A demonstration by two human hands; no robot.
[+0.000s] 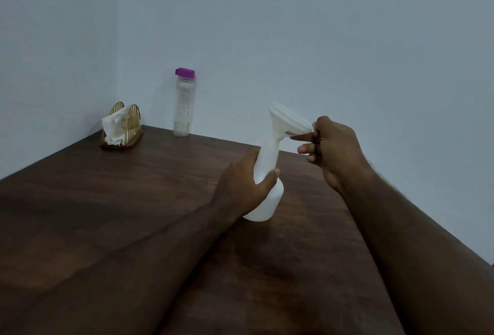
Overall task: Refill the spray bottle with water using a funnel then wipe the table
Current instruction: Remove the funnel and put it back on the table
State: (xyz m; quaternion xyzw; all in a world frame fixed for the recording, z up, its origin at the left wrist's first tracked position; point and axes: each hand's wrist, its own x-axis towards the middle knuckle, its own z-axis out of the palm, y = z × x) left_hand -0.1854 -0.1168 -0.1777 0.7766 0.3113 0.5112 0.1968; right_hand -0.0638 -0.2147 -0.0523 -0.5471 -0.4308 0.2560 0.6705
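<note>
A white spray bottle body [267, 201] stands on the dark wooden table [133, 201] with no spray head on it. My left hand [246, 182] is wrapped around its neck and shoulder. A white funnel [287, 123] sits in the bottle's mouth, tilted to the right. My right hand [334, 147] pinches the funnel's rim between thumb and forefinger, the other fingers spread. A clear water bottle [184, 104] with a purple cap stands at the table's back edge against the wall, closed and almost empty.
A gold wire napkin holder [123, 128] with a white cloth or tissue in it sits at the table's far left corner. A pale wall runs close behind the table. The table's right edge falls away diagonally at the right.
</note>
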